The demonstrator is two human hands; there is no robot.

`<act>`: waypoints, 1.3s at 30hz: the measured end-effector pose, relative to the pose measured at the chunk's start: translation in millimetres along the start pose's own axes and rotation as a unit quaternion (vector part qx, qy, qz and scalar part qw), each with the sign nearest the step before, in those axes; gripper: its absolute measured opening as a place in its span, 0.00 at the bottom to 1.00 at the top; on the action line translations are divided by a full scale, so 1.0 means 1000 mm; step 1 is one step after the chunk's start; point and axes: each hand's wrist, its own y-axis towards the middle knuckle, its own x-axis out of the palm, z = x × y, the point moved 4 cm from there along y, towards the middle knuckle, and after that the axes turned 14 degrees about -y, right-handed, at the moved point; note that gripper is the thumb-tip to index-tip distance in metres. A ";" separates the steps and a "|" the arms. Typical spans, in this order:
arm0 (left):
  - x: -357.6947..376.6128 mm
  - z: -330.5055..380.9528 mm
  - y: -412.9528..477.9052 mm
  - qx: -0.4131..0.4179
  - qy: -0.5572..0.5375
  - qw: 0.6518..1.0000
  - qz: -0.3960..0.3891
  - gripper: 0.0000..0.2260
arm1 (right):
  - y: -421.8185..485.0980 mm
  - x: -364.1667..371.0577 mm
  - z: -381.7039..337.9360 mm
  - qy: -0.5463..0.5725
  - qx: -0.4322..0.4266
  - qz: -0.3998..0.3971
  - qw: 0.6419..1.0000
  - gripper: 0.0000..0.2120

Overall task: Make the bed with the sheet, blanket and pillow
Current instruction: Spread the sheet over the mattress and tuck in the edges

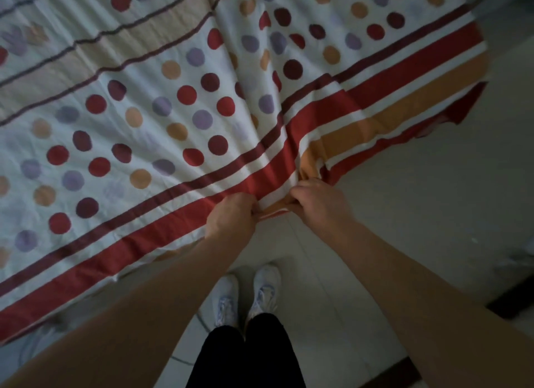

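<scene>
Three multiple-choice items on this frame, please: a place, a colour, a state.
1. Where on the sheet do the left hand and right hand hold it?
A) striped edge
B) dotted middle
C) far corner
2. What colour are the shoes?
A) black
B) white
C) red
3. What is the left hand doing?
A) lying flat
B) hanging idle
C) gripping cloth
Answers:
1 A: both hands sit on the red stripes.
2 B: both shoes look white.
3 C: the fingers curl into bunched fabric.

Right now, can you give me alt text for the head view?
The left hand and right hand pinch the near edge of a striped polka-dot sheet spread out flat. White shoes stand on tiled floor.
</scene>
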 end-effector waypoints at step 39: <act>0.084 0.224 0.156 0.080 -0.014 0.986 0.145 0.03 | 0.075 -0.052 0.271 -0.005 0.001 0.163 0.987 0.08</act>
